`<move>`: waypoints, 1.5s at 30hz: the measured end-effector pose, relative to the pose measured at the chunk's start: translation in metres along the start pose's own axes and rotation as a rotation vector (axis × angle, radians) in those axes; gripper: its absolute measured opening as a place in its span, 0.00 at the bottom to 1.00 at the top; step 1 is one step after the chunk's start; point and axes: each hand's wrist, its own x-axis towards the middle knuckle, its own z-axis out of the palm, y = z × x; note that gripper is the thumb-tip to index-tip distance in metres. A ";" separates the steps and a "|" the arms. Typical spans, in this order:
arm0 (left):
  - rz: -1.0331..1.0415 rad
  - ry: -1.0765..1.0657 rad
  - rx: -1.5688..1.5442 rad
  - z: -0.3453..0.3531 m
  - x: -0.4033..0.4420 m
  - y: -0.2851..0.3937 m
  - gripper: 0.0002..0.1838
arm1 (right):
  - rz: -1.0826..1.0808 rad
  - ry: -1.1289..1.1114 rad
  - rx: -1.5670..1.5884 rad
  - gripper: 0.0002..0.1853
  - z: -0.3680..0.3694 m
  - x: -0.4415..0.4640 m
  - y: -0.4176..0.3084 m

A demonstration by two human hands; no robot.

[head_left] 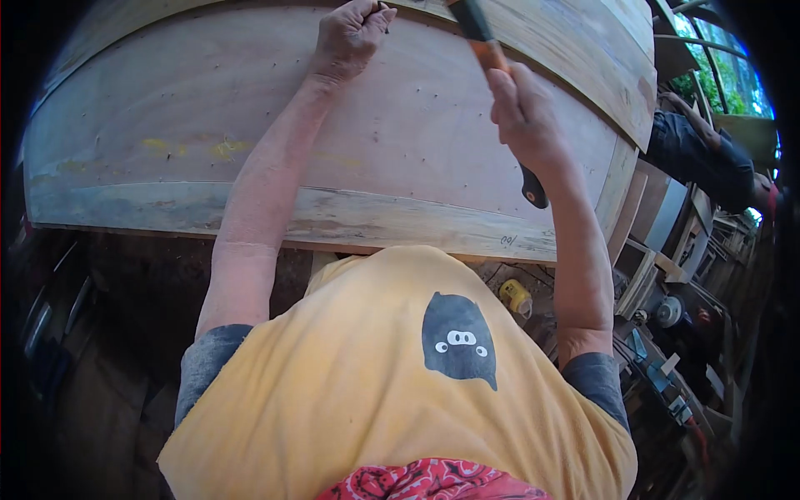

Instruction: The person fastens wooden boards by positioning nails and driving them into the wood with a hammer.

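Wooden panel (417,125) ahead; past its near edge, a yellow container (515,295), contents unclear. Over the panel, left hand (347,42) pinches a dark piece (384,18); right hand (527,112) grips a tool (533,188).

Apparently one hammer (477,27), one co-worker (702,158)

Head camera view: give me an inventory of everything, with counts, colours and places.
panel: one, pinkish-grey, upper centre
boards: several, tan, along panel edges
tool: one, black and orange, right hand; upper end out of view
pin: one, dark, left hand
jar: one, yellow, below panel
timber pieces: many, mixed browns, right
other person: one, dark clothes, right
foliage: green, upper right
red cloth: one, patterned, bottom
shirt: one, yellow, centre
left hand: one, bare, top
right hand: one, bare, upper right
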 end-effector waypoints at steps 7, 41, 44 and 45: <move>0.027 -0.034 0.143 -0.006 0.000 0.014 0.10 | 0.116 -0.030 -0.156 0.24 0.028 0.001 0.049; 0.030 -0.086 0.132 -0.007 0.003 0.009 0.07 | 0.198 0.115 -0.232 0.24 0.007 -0.019 0.040; 0.008 -0.105 0.089 -0.007 -0.004 0.004 0.04 | 0.342 0.070 -0.308 0.25 0.039 -0.014 0.047; -0.012 -0.122 0.086 -0.007 -0.004 0.005 0.05 | 0.249 0.066 -0.288 0.25 0.052 -0.017 0.062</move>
